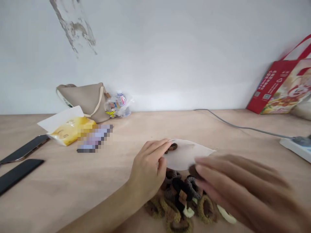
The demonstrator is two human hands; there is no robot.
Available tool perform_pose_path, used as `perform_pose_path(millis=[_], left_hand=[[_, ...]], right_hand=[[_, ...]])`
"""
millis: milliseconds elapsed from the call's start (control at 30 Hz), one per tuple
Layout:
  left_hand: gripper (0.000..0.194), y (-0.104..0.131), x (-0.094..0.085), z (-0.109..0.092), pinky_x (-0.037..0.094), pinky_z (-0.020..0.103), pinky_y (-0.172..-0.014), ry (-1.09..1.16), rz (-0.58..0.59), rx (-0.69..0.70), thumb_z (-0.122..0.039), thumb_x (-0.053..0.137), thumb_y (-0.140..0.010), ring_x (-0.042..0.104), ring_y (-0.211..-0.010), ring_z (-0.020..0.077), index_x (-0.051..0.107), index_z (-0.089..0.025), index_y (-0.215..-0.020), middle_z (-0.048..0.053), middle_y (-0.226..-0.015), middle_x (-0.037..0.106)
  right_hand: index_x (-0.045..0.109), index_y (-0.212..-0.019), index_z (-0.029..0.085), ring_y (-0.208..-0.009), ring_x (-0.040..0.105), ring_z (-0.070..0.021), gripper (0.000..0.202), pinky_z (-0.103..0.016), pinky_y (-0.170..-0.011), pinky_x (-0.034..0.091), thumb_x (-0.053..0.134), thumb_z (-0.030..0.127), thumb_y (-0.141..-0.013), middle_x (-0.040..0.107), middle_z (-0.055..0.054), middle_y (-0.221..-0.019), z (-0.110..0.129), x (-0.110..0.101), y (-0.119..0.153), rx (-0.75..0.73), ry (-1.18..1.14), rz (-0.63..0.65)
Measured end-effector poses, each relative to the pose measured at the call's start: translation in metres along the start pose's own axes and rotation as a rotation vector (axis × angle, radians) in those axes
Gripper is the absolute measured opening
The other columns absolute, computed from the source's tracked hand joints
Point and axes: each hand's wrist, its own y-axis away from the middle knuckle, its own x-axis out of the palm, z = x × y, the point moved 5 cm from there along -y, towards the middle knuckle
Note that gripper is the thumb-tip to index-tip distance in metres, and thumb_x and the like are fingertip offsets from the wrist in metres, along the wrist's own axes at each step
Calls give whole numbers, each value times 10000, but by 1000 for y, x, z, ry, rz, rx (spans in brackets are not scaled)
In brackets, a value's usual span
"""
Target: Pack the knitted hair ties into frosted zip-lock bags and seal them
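My left hand (152, 163) grips the left edge of a translucent white plastic bag (187, 155), its fingers closed over the rim. A dark brown hair tie (173, 147) shows at the bag's left side, close to my fingertips. To the right, my right hand (233, 181) is blurred by motion and pinches a small dark brown piece (194, 171), apparently another hair tie, at the bag's near edge. Below both hands lies a loose pile of fuzzy hair ties (181, 194) in black, grey, olive and cream. My right hand partly covers that pile.
On the left are a yellow tissue pack (70, 129), a pixelated phone-like object (94, 139) and two dark flat devices (20, 174). A beige bag (85, 97) and a bottle in plastic (120, 102) stand by the wall. A red bag (272, 84), cable (233, 124) and power strip (295, 147) are right.
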Motion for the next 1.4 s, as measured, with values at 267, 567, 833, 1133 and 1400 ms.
perform_pose_path(millis=[267,567,833,1133,1400], left_hand=[[444,-3,-1,12,526,336,-902,-1,-3,-75,-11,393,-762,618,-1020,189,667,-114,-1096,68,-1115,692],[455,-5,-5,20,534,361,-900,-22,-13,-123,-16,394,-754,628,-1021,193,670,-144,-1093,63,-1111,695],[460,-6,-7,22,534,353,-906,-51,-13,-139,-19,392,-751,637,-1016,186,675,-159,-1086,55,-1101,701],[460,-8,-9,28,531,356,-913,-72,1,-160,-32,388,-749,636,-1027,190,678,-150,-1086,52,-1116,696],[454,-11,-11,31,529,359,-918,-67,-6,-180,-45,391,-751,637,-1036,190,681,-150,-1084,50,-1115,697]], right_hand=[[628,-1014,182,-840,660,-194,250,-323,-737,505,387,205,-954,719,-52,-949,18,34,-14,34,-114,-25],[581,-1079,216,-765,691,-153,232,-236,-636,548,411,198,-923,717,-33,-943,-14,61,12,307,-256,149],[661,-967,259,-684,683,-185,214,-286,-553,559,483,364,-910,716,-19,-827,-71,88,58,721,-311,280],[580,-967,239,-757,608,-171,200,-312,-656,492,437,126,-886,638,-28,-832,-45,56,33,403,-459,152],[567,-1072,238,-850,620,-196,212,-350,-765,498,468,175,-895,659,-49,-930,-18,62,16,353,-488,271]])
